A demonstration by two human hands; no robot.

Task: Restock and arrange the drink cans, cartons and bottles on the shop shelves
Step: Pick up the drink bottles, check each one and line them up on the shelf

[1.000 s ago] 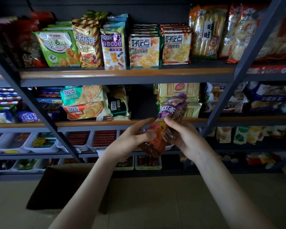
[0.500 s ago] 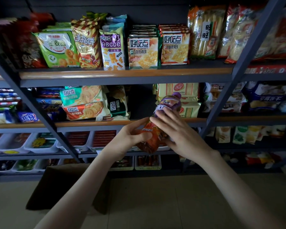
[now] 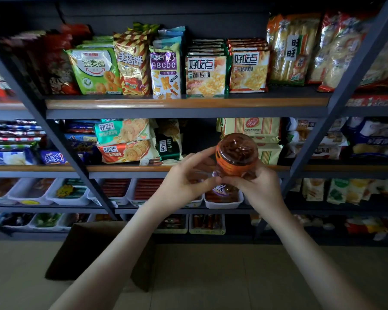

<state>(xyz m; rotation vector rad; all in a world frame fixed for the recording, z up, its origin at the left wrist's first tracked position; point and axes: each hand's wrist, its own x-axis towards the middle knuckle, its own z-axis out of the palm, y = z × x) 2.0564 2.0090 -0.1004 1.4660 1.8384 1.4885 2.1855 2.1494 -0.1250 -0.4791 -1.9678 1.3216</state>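
Bottle (image 3: 235, 153) now appears upended, its round base facing the camera where the purple cap pointed up half a second ago. Left hand (image 3: 184, 182) and right hand (image 3: 260, 189) both grip its lower end, in front of the middle shelf (image 3: 126, 168). Below, a cardboard box (image 3: 94, 249) stands on the floor (image 3: 211, 276).

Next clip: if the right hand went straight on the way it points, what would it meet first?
Besides the bottle it grips, the right hand would probably meet the middle shelf's wooden edge, or pass above it into the dark gap beside the beige cracker packs; depth is unclear.
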